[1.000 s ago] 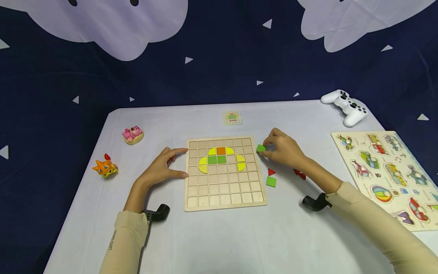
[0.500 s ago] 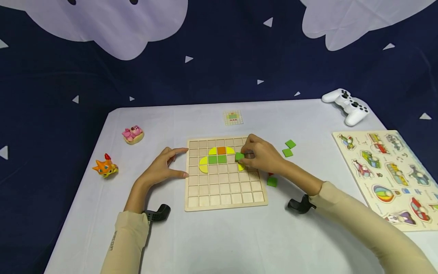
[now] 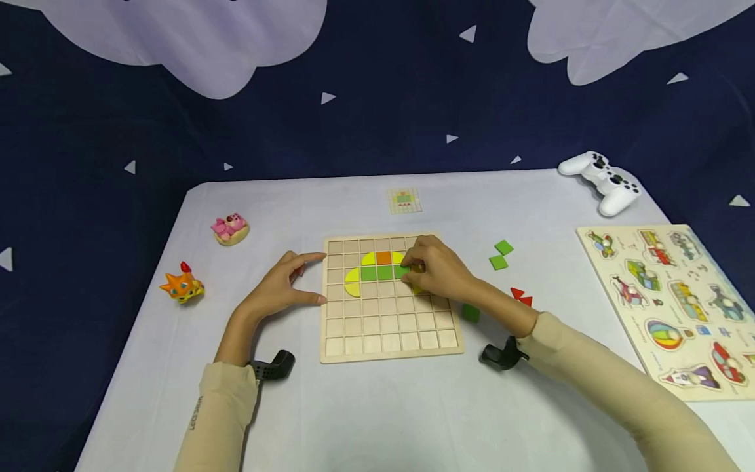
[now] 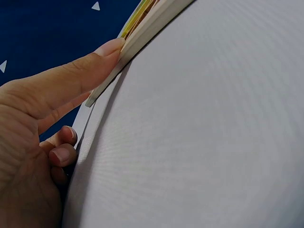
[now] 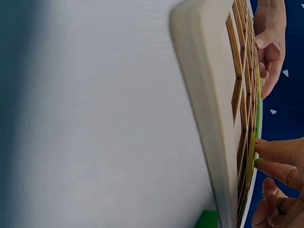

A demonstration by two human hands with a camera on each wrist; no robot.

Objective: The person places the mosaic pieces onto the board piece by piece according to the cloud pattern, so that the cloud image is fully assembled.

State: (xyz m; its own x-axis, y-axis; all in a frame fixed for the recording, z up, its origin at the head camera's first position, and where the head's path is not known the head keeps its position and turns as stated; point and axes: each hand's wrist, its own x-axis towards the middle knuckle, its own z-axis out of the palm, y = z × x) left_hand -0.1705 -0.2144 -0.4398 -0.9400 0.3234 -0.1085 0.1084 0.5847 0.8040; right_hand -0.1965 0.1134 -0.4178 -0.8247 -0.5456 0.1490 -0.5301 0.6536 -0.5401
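The right hand (image 3: 439, 272) is pinching a green square tile (image 3: 403, 271) between thumb and fingertips and setting it into a cell of the wooden grid board (image 3: 389, 341), directly beside the two green tiles (image 3: 376, 273) already seated under the orange tile (image 3: 383, 258). The left hand (image 3: 282, 287) is lying open, straight fingers (image 4: 102, 56) pressing against the board's left edge and bracing it. Judged from its look, the tile is thin, rigid and light, probably smooth painted wood, so it is likely best handled by opposite edges rather than by its flat faces; a tilted entry could be jamming it against the cell walls. Two spare green squares (image 3: 500, 255) and red triangles (image 3: 519, 296) are lying to the right of the right hand, apart from the board.
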